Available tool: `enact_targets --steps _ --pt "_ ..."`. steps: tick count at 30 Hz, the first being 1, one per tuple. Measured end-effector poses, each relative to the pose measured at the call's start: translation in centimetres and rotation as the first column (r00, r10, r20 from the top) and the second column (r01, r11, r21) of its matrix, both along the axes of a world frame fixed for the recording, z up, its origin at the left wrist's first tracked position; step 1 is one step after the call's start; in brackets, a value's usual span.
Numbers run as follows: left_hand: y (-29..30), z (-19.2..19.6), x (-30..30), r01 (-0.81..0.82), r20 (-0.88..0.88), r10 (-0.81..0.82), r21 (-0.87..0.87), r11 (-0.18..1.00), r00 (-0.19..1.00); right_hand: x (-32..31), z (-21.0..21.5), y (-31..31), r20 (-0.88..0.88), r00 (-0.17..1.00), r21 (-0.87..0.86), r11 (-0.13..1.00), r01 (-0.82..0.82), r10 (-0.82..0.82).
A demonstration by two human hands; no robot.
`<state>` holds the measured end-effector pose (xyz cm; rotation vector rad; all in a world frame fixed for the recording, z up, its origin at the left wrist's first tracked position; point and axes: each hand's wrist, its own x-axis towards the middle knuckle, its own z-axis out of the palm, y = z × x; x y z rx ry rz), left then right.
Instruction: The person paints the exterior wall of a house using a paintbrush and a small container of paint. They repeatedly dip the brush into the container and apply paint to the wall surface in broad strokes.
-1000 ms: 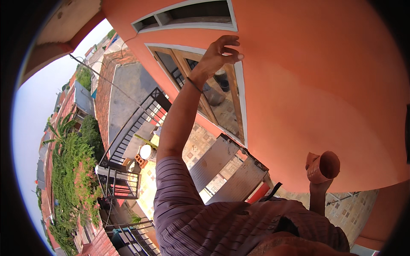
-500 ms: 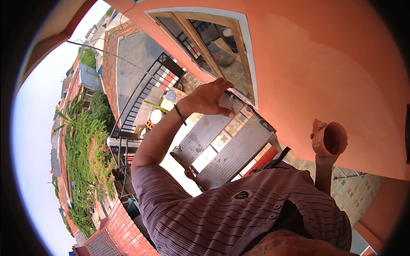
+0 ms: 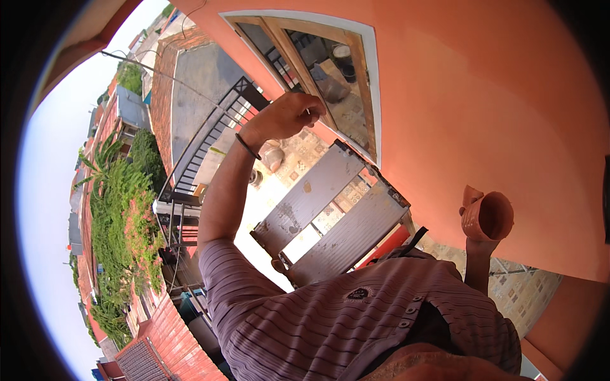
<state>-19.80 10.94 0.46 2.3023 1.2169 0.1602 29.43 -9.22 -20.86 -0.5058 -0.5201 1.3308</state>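
My left hand [image 3: 289,117], with a dark band round the wrist, is raised in front of the window, beyond the far end of a worn grey two-plank bench [image 3: 324,184]. Its fingers are curled in, and nothing shows in them. On the right, my right hand [image 3: 481,246] grips an orange-brown cup [image 3: 488,217] near the wall. The cup's round mouth faces me and its inside is dark; its body hides most of the fingers. A small flat piece of the same colour stands up at its left side.
An orange wall [image 3: 445,95] rises along the right, with a wood-framed window [image 3: 368,76] set in it. Black railing [image 3: 216,140] runs along the left, with trees [image 3: 124,222] and roofs outside. Patterned tiles [image 3: 305,152] cover the floor, where a pale bag-like bundle [image 3: 273,155] lies.
My left hand has moved left and slightly up, away from the bench's far end, and its spread fingers have curled in. My right hand and the cup have barely moved.
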Motion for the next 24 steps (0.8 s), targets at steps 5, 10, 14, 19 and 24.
enact_targets --steps 5,10,14,19,24 --pt "6.6 0.4 2.1 -0.307 0.637 0.261 -0.041 0.951 0.725 -1.1 1.0 0.6 0.013 1.0 -0.015 1.0 0.024 -0.024" --pt "14.6 2.1 6.6 -0.365 0.906 0.14 0.017 0.931 0.399 -1.7 1.5 0.9 0.097 0.994 -0.065 0.997 0.047 -0.041" --pt "21.5 5.7 9.8 -0.615 0.748 -0.095 0.604 0.507 0.657 -1.7 1.5 1.3 0.067 0.997 -0.071 0.996 0.046 -0.041" --pt "26.8 7.6 11.4 -0.583 0.741 -0.216 0.645 0.495 0.636 -1.9 1.3 1.5 0.137 0.984 -0.087 0.988 0.127 -0.114" --pt "28.1 6.5 12.1 -0.46 0.841 -0.205 0.459 0.76 0.501 -1.8 1.4 1.4 0.137 0.984 -0.093 0.988 0.124 -0.11"
